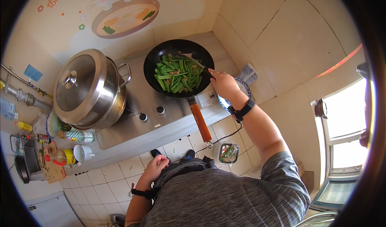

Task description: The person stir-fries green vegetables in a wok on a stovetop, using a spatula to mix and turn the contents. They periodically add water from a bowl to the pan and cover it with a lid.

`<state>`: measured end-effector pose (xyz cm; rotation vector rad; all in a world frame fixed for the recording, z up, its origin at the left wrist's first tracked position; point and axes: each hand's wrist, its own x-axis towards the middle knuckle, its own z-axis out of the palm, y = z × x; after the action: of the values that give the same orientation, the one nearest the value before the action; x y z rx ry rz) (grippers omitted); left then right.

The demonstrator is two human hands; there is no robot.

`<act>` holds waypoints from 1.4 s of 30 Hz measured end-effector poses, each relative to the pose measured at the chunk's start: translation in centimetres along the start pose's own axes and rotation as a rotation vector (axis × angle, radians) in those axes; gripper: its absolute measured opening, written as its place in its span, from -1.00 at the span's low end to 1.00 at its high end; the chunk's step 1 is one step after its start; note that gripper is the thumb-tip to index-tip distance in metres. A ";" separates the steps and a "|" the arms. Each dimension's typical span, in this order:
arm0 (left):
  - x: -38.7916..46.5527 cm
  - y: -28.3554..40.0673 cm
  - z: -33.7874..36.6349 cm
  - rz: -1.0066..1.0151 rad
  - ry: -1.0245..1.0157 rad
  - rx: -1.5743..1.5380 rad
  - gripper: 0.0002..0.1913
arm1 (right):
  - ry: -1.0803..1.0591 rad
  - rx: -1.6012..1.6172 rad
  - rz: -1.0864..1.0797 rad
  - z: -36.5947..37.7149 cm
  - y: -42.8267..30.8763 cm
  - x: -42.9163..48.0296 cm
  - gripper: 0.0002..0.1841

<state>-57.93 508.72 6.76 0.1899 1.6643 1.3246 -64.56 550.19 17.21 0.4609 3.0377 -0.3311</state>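
A black wok (153,50) with an orange-brown wooden handle (200,121) stands on the right part of the steel gas stove (150,106). Cut green bean pods (178,71) with small brownish pieces lie in it. My right hand (224,84) is closed around the dark handle of a metal spatula (193,59), whose blade rests among the pods at the wok's upper right. Near my waist, away from the stove, my left hand (157,166) has loosely curled fingers and no visible object in it. Nothing touches the wok's handle.
A large lidded steel pot (90,88) occupies the stove's left side. Beyond it are bottles (80,136), a white enamel mug (83,153) and a cutting board (55,172). A blue-and-white plate (245,88) lies partly under my right wrist. A waste bin (229,153) stands on the floor.
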 end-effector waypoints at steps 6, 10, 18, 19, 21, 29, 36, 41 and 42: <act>0.2 0.1 0.2 0.055 0.035 -0.020 -0.84 | -0.033 -0.062 0.011 -0.5 -1.7 0.8 -0.53; 0.6 0.2 0.4 0.036 -0.004 -0.007 -0.83 | -0.011 -0.070 -0.065 0.6 -1.6 2.0 -0.54; 0.3 0.0 0.3 0.042 0.058 0.014 -0.79 | 0.088 0.449 0.041 -0.9 0.3 0.4 -0.59; 0.3 -0.1 0.2 0.067 0.065 -0.003 -0.79 | 0.022 0.558 0.120 -1.5 0.4 -0.1 -0.58; 0.3 -0.3 0.1 0.051 0.070 -0.022 -0.79 | -0.060 0.600 0.213 -2.5 0.1 -0.9 -0.59; 0.5 -0.1 0.3 0.077 0.018 -0.007 -0.79 | -0.086 0.612 0.212 -3.2 0.8 -4.3 -0.64; 0.7 -0.2 0.4 0.124 0.041 -0.017 -0.81 | -0.038 0.859 0.288 -2.3 0.9 -6.5 -0.68; -0.1 -0.5 0.6 0.102 0.043 -0.013 -0.81 | -0.140 1.189 0.393 -1.9 1.3 -6.1 -0.73; -0.1 -0.4 0.6 0.109 0.042 -0.017 -0.80 | -0.186 1.273 0.455 -1.8 1.3 -5.8 -0.75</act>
<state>-57.25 508.87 6.53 0.2469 1.6973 1.4324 -58.63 550.13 19.14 1.0067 2.0417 -2.0495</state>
